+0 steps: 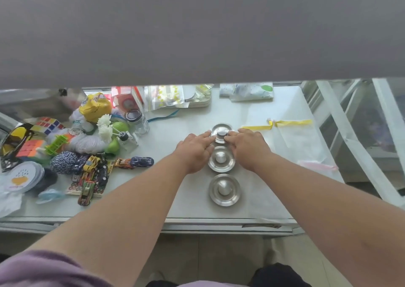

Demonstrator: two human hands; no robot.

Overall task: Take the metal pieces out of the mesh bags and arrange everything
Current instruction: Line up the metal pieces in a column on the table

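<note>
Three round metal pieces with raised centres lie in a line on the white table. The far metal piece (221, 131) sits between my fingertips. My left hand (194, 149) touches its left rim and my right hand (248, 147) touches its right side and centre knob. The middle metal piece (221, 159) lies between my two wrists. The near metal piece (224, 190) lies by itself. A flat translucent mesh bag (300, 138) with a yellow ribbon (277, 123) lies to the right, and a pink-ribboned bag (317, 165) sits near the right table edge.
A heap of toys fills the left: toy cars (98, 170), puzzle cubes (30, 147), a yarn ball (63, 161), a glass jar (138, 120). Packets (166, 97) and a pouch (247, 91) lie along the back. A grey blind hangs above. The table front edge (219, 221) is near.
</note>
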